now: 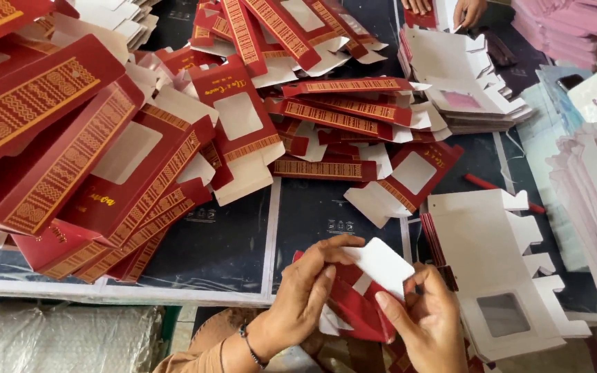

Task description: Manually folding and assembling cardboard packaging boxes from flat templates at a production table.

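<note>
Both of my hands grip one flat red carton blank [356,304] with white flaps, held low over the table's near edge. My left hand [305,287] pinches its upper left side, thumb on top. My right hand [428,319] holds the lower right corner, fingers under a white flap [380,264] that sticks up between the hands. A dark bracelet sits on my left wrist.
Several red windowed carton blanks [112,159] with gold pattern lie heaped across the dark table [229,242]. A stack of white-side-up blanks [499,276] sits right of my hands, another stack [461,83] farther back. Pink sheets [592,179] lie at right. Another person's hands [468,10] are at the top.
</note>
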